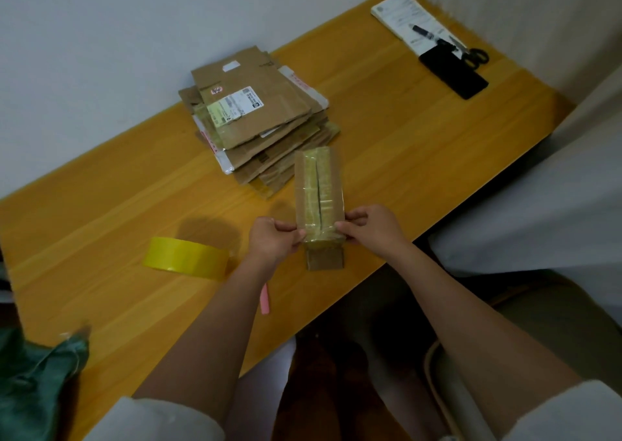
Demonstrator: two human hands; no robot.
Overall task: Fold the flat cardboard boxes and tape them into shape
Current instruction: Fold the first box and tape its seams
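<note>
Pink stick: a slim pink stick-like thing [265, 301] lies near the table's front edge, partly hidden by your left forearm; what it is I cannot tell.

Table: the yellow wood-grain table [404, 144] carries everything you need for the job.

Tape: the yellow roll of packing tape [185, 257] lies on its side just left of your left hand, probably parked there so you can grab it without letting the work drift far.

Left hand: your left hand [274, 238] pinches the small brown cardboard box [319, 201] at its near left edge, thumb on top.

Right hand: your right hand [372, 226] pinches the opposite near edge in the same way, so both hands are closed on the box.

Why held so: gripping both sides looks like a way to keep the flaps squared while the seam faces up at you.

Box position: it sits close to the table's front edge, between your hands.

Box direction: its long axis runs away from you, leaning slightly right; the far end points at the stack, and a slit runs lengthwise down the taped top face.

Stack: the pile of flattened brown cardboard boxes [259, 120] waits just beyond the box's far end, not yet folded.

Far corner: white printed papers [404, 13], black-handled scissors [471, 53] and a flat black rectangle [454, 73] lie well apart from the work.
</note>
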